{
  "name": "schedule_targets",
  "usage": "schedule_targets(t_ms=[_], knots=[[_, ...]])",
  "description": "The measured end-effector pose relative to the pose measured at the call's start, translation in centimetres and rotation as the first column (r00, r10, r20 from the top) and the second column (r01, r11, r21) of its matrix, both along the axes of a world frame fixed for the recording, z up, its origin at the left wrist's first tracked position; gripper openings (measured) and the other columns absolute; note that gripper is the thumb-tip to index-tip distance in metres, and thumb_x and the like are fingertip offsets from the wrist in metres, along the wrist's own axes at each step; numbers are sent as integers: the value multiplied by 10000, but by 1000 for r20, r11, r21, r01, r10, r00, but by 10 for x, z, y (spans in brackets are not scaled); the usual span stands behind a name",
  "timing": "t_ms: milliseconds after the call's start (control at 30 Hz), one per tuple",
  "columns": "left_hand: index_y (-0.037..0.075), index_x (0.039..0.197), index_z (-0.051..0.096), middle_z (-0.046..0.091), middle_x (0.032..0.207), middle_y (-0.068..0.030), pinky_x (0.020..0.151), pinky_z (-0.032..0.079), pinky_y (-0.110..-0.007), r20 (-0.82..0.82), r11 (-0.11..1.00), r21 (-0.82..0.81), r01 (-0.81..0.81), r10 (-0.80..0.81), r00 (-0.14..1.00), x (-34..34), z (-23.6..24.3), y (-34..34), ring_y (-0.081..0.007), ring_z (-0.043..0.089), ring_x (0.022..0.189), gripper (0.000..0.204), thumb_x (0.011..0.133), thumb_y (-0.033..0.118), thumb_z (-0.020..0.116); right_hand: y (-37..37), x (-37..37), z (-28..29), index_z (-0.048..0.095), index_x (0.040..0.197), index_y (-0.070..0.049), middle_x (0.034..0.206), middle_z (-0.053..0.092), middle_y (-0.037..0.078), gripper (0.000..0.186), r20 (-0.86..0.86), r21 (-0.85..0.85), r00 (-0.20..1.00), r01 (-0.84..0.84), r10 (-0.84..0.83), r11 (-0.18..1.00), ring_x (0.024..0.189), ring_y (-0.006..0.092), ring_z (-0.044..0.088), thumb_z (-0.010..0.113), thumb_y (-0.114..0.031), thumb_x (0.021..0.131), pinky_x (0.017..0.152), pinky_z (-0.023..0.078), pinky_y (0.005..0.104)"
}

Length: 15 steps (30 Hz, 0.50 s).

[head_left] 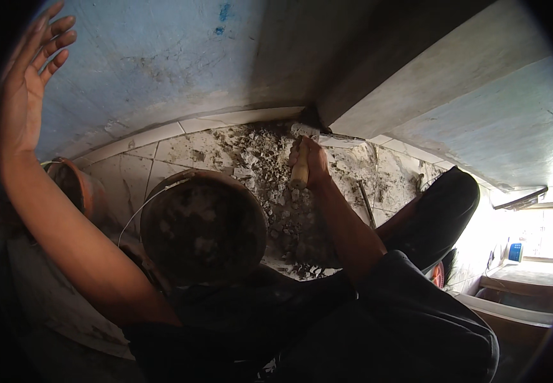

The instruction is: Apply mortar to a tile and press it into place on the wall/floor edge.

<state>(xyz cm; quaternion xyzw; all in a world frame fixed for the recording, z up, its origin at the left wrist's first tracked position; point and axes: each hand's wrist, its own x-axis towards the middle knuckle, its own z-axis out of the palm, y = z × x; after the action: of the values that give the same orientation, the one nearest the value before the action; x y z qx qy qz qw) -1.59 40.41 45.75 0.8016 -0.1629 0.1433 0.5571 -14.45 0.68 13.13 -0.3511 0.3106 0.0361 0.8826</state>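
My left hand [29, 96] is raised at the far left with its fingers spread, in front of the blue wall [161, 57]; I cannot tell whether it touches the wall. My right hand [315, 163] is wrapped round the wooden handle of a trowel [299, 173]. The tool's grey metal end points away from me, low by the wall corner, and is partly hidden. Broken mortar rubble and grey dust [260, 169] lie around it on the white tiles. Left of the rubble stands a round bucket [203, 223] with a wire handle and a dark, dusty inside.
An orange bucket [85, 188] stands behind my left forearm. A thin dark rod [366, 203] lies on the tiles beside my right forearm. The wall's projecting corner [328, 118] bounds the rubble at the back. At the far right are a blue container [515, 251] and a bright opening.
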Motion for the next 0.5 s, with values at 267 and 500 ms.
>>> schedule_targets(t_ms=[267,500], knots=[[56,1305,528,607,1185,-80,977,370,-297,-5,1000,-22,12,-12,1000,10,-6,8,-147,555,1090,479,963,388,474,28,-41,-19,513,908,-53,718,513,58,251,-45,-91,999,15,-19,996,567,159,525,523,-303,919,489,479,306],[55,1305,522,609,1157,-85,965,374,-304,-29,998,-43,38,-39,999,12,-10,5,-154,553,1081,472,967,381,476,12,-17,-17,506,878,-49,688,505,66,264,-14,-51,1000,22,-22,998,550,169,516,514,-309,920,481,476,321]])
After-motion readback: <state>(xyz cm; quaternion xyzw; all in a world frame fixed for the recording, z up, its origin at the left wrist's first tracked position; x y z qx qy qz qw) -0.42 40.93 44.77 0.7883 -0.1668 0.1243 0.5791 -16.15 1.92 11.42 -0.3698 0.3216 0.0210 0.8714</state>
